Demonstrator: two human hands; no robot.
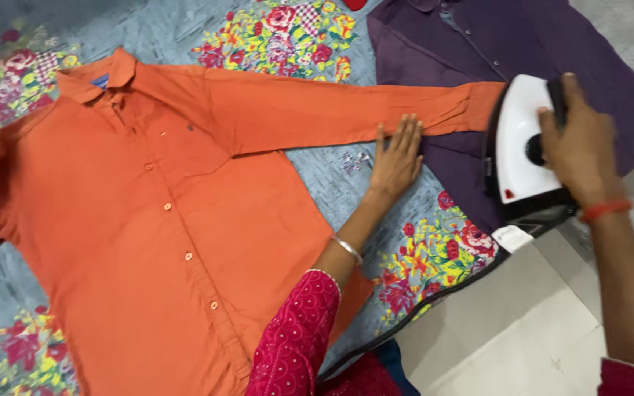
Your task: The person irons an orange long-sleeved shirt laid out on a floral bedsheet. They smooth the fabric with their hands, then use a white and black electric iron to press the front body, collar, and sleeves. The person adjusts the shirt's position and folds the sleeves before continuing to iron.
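Sleeve nearest the camera: pink embroidered sleeve (295,345) at the bottom edge, leading up to the left hand.
Orange shirt (148,220): lies flat, front up and buttoned, on the flowered cloth (288,37), collar toward the upper left.
Shirt sleeve (346,110): stretches out to the right; its long axis runs left to right, and the cuff ends just beside the iron.
Left hand (396,158): fingers spread and flat, palm down, pressing the lower edge of the shirt sleeve near the cuff.
Purple shirt (493,44): spread under and beyond the cuff, at the upper right.
Iron (522,150): white with a dark base, sitting on the purple shirt, just right of the cuff.
Right hand (580,147): closed over the iron's handle from above; it is nearer the cuff's end, while the left hand is already on the sleeve.
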